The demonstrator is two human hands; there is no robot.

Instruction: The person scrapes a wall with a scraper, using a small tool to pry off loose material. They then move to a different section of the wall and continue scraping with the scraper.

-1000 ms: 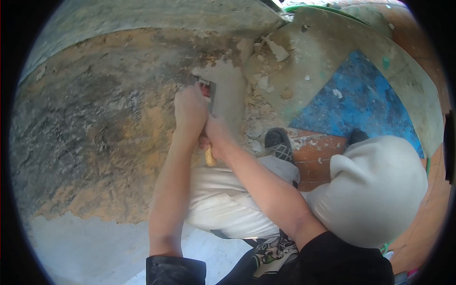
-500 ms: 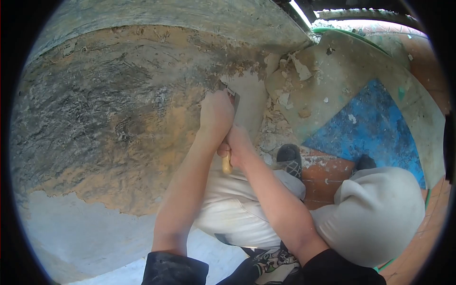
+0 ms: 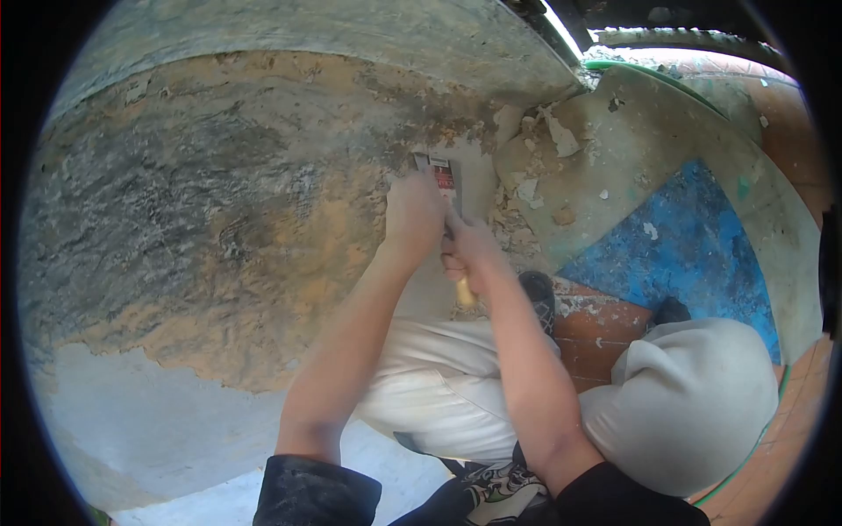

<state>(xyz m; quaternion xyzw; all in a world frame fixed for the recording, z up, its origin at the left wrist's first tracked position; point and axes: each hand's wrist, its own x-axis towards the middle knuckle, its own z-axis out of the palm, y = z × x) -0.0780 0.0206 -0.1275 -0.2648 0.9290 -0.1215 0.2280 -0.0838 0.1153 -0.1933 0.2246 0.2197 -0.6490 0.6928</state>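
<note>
A scraper (image 3: 445, 178) with a wide metal blade, a red label and a yellowish handle end lies against the wall surface. Closed around its handle is my right hand (image 3: 474, 252), with the handle end showing below the fingers. My left hand (image 3: 416, 215) is closed at the left edge of the blade, just above my right hand; its fingertips are partly hidden. The blade's top edge is at the border between rough, bare wall (image 3: 289, 237) and a smoother pale patch (image 3: 478, 171).
Loose paint flakes (image 3: 528, 188) lie right of the scraper. A greyish sheet with a blue area (image 3: 684, 245) covers part of the red tiled floor (image 3: 592, 337). My shoes and light trousers (image 3: 693, 394) are at the lower right. A green hose (image 3: 667, 74) runs behind the sheet.
Both hands and the scraper have shifted right. My left hand has moved lower along the blade, so more of the blade and its red label now show.
</note>
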